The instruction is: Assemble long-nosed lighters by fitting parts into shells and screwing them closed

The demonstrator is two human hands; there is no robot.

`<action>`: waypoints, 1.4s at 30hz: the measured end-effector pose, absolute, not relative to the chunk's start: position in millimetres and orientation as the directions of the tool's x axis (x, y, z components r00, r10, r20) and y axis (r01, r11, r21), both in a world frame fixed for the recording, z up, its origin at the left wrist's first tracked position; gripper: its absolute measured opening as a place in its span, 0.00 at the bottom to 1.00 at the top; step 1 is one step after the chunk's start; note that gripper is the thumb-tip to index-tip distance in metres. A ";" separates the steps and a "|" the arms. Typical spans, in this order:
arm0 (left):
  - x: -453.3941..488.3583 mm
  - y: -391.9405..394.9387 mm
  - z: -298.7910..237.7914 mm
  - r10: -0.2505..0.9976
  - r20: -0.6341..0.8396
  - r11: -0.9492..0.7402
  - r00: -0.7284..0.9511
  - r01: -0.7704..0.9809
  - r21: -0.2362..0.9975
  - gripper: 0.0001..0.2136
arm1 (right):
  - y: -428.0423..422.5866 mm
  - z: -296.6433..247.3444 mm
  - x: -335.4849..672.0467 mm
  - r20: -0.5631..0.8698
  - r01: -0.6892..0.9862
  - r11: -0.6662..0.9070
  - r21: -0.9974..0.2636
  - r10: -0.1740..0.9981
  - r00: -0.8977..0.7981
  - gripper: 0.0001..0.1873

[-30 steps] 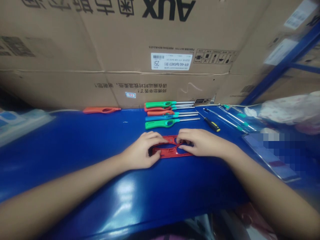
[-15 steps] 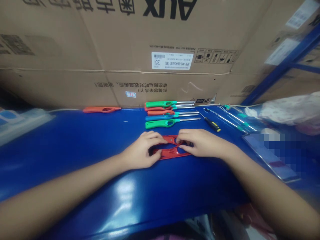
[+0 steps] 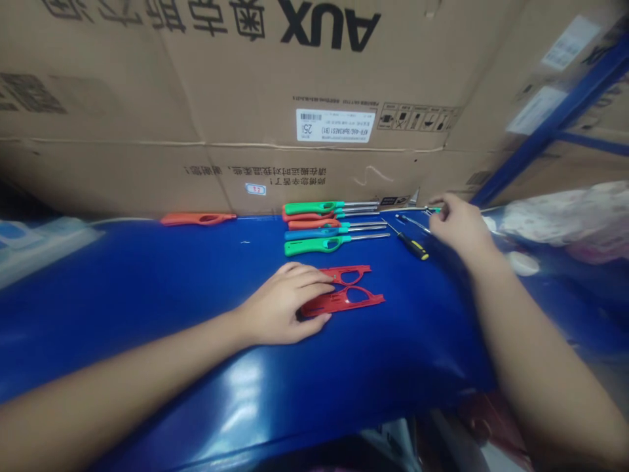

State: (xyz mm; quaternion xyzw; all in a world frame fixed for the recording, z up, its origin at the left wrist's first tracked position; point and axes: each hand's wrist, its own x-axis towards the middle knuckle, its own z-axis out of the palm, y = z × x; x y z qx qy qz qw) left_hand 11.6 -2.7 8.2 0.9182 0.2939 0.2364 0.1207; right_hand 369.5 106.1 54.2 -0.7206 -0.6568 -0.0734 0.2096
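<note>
My left hand lies over the left ends of two red lighter casing halves on the blue tabletop. Its fingers reach across the casing and its thumb rests along the near edge. The halves lie side by side with their trigger openings showing to the right. At the back right, my right hand is over the thin metal lighter tubes, its fingers curled and closed. What sits between those fingertips is too small to make out. Part of the tubes is hidden behind this hand.
Several assembled lighters in green, red and blue lie behind the casing. A black-and-yellow screwdriver lies beside them. An orange lighter casing sits at the back left. A large cardboard box walls off the back; a white bundle lies right.
My right hand has left the red casing and moved right and away to the metal tubes. My left hand stays at the casing, its fingers shifted slightly.
</note>
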 end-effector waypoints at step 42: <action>-22.7 2.3 4.4 0.657 0.591 -0.723 0.468 0.611 0.321 0.10 | 34.9 27.4 276.9 0.189 0.611 0.641 -0.465 0.746 -0.639 0.11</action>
